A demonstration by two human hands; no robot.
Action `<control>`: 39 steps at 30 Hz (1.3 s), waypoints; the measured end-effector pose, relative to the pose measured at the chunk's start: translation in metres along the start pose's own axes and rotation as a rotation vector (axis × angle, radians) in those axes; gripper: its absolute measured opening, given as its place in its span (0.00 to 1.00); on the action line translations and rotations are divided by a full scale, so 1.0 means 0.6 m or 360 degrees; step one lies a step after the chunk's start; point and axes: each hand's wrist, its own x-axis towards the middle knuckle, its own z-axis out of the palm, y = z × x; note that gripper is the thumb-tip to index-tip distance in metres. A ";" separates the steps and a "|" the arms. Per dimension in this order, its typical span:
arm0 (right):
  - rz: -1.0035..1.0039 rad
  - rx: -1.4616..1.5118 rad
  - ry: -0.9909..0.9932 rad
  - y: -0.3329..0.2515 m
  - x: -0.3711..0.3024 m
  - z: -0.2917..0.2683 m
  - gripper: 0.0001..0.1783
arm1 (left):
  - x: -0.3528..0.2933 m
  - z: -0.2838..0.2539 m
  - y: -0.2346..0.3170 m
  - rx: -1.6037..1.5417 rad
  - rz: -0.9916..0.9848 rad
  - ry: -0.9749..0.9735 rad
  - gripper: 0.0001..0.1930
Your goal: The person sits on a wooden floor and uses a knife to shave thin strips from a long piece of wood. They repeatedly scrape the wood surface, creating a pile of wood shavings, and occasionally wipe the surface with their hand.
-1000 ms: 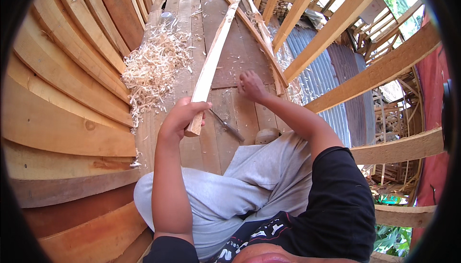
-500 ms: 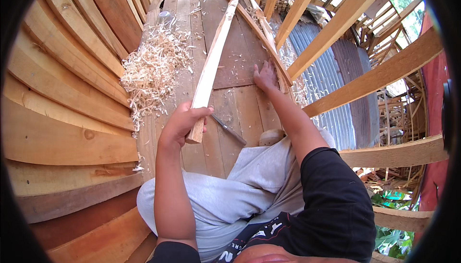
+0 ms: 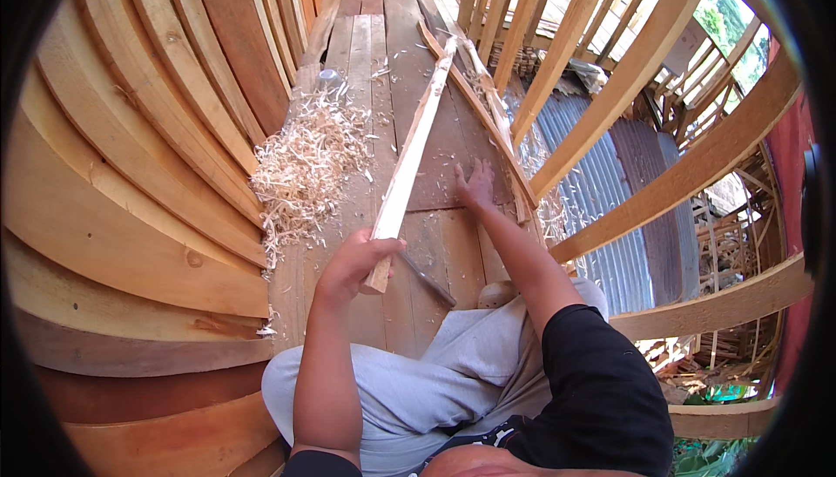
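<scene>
My left hand (image 3: 355, 259) is closed around the near end of a long pale wooden stick (image 3: 409, 163), its upper face smooth and white and its far end rough. The far end points away over the plank floor. My right hand (image 3: 476, 185) has its fingers spread and lies on or just above the boards, beside a long brown wooden strip (image 3: 479, 98). No object shows in it. Below the stick, on the floor near my left hand, lies a slim dark tool (image 3: 427, 280) whose kind I cannot make out. A rounded wooden piece (image 3: 496, 294) rests by my knee, partly hidden.
Curly wood shavings (image 3: 305, 163) are heaped at the left, with a clear cup-like object (image 3: 329, 79) beyond them. A plank wall (image 3: 131, 216) rises on the left. Wooden railing slats (image 3: 601, 76) stand on the right, with corrugated metal sheets (image 3: 601, 216) beyond.
The view has tilted, so the whole scene sits lower and slightly to the right. My left hand keeps its hold on the stick; my right hand stays spread near the strip.
</scene>
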 end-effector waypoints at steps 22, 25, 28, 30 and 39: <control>-0.0770 0.0742 0.0422 -0.238 -0.034 0.124 0.25 | -0.016 0.023 0.043 -0.0171 0.0097 -0.0223 0.18; -0.0062 0.0197 -0.0195 -0.276 -0.113 0.094 0.28 | -0.039 -0.010 0.024 -0.0216 0.0001 -0.0058 0.18; 0.0350 -0.0541 0.0196 -0.164 -0.060 0.122 0.32 | -0.018 0.014 0.028 -0.0279 0.0090 -0.0164 0.18; 0.0452 -0.0789 0.0106 -0.173 -0.075 0.123 0.36 | -0.015 0.008 0.024 -0.0316 0.0090 -0.0179 0.18; -0.0416 0.0096 0.0023 -0.282 -0.044 0.136 0.36 | -0.019 -0.009 0.009 -0.0438 0.0073 -0.0174 0.18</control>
